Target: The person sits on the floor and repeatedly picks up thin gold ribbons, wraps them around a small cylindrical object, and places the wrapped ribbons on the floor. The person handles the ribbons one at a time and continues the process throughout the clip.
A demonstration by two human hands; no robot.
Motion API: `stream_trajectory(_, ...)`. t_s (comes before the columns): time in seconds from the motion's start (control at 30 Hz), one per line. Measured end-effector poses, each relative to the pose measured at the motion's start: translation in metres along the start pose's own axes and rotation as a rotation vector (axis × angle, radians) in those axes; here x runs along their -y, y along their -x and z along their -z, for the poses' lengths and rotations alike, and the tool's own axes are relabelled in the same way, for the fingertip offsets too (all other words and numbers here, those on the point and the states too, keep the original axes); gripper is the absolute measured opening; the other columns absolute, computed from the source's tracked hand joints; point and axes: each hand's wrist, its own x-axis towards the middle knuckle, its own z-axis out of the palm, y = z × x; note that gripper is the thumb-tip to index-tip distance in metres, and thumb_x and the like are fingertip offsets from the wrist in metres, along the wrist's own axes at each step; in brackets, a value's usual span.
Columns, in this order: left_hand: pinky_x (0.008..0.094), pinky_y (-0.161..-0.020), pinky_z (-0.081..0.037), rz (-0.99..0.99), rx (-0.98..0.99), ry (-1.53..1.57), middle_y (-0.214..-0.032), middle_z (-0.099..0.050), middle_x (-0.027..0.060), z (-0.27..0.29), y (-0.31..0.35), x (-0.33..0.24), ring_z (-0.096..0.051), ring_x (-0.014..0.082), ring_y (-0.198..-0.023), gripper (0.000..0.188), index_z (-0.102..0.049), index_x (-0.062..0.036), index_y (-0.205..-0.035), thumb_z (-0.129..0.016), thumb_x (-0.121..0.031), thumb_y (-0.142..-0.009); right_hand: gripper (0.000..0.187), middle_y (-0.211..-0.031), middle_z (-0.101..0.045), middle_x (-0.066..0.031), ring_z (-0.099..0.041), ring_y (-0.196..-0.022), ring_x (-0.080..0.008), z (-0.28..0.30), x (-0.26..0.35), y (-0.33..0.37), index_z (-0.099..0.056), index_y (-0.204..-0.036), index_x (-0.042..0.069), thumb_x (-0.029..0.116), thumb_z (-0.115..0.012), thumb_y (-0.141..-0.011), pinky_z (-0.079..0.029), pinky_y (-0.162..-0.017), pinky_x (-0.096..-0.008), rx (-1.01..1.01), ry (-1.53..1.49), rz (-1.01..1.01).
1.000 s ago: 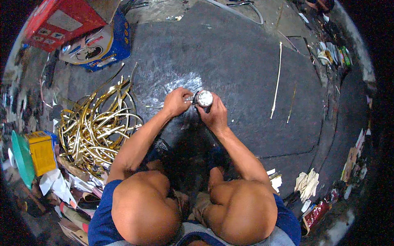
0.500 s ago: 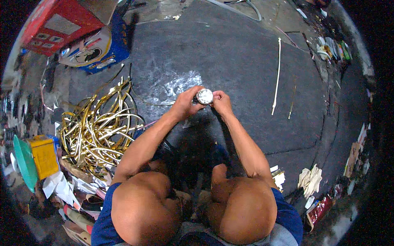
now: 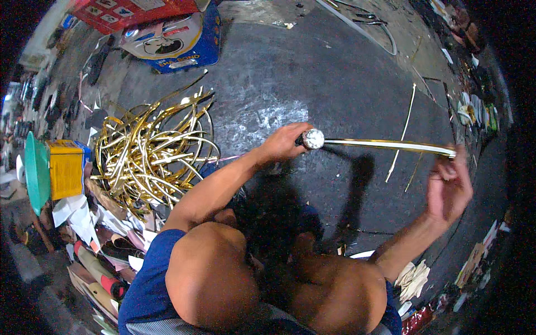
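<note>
My left hand [image 3: 287,142] is closed round a small dark cylinder, whose round whitish top [image 3: 314,139] faces up. From beside this top a gold strip [image 3: 391,144] with a pale band runs out to the right, nearly straight. At its far end my right hand [image 3: 448,187], slightly blurred, pinches the strip between its fingers. Whether the strip passes through the cylinder or only behind it is hidden. To the left lies a tangled heap of shiny gold strips [image 3: 148,159] on the dark floor mat [image 3: 268,61].
A red box [image 3: 125,14] and a blue-and-white container [image 3: 192,42] stand at the far left. Nearer are a yellow tin [image 3: 66,173], a green disc-shaped thing [image 3: 37,174] and scattered paper scraps [image 3: 75,215]. A thin pale strip [image 3: 408,111] lies at the right; crumpled cloth [image 3: 413,279] lies nearer.
My right hand has moved from beside the cylinder far to the right, drawing the gold strip out. My left hand still holds the cylinder. The view has shifted.
</note>
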Motion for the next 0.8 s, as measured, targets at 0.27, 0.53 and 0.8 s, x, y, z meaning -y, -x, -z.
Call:
stream_trajectory(0.27,0.0419,-0.094,-0.050,-0.016,-0.013,0.018,-0.117,-0.064,0.0165,0.003,-0.003,-0.003,-0.062,0.0356,-0.110,0.050,-0.057,-0.0061,-0.122,-0.076,-0.016,-0.077,0.032,-0.092,-0.051,-0.0106,-0.047,-0.076,-0.0168,-0.055,0.028,-0.111,-0.046,-0.127,-0.017,-0.003,-0.046,-0.098,-0.046,-0.067,-0.0247,0.112,0.046,0.226)
stream_trajectory(0.53,0.0452,-0.114,-0.033,0.151,-0.353,-0.230,-0.147,-0.042,0.0205,0.030,0.020,-0.027,-0.039,0.0391,-0.137,0.094,-0.038,-0.0037,-0.146,-0.086,-0.022,-0.067,0.008,-0.077,-0.060,-0.0031,-0.057,-0.068,-0.0132,-0.034,0.063,-0.218,-0.060,-0.092,0.005,0.005,-0.068,-0.089,-0.047,-0.063,-0.0254,0.032,0.125,0.553)
stream_trajectory(0.8,0.0488,-0.092,-0.049,0.843,-0.560,-0.855,-0.116,-0.063,0.0243,0.100,0.116,0.029,-0.060,0.0422,-0.109,0.063,-0.058,0.0021,-0.123,-0.081,-0.033,-0.076,0.006,-0.078,-0.053,-0.0041,-0.053,-0.074,-0.0146,0.165,-0.087,-0.117,-0.060,-0.084,0.003,0.007,-0.062,-0.088,-0.047,-0.065,-0.0288,-0.643,-0.043,0.408)
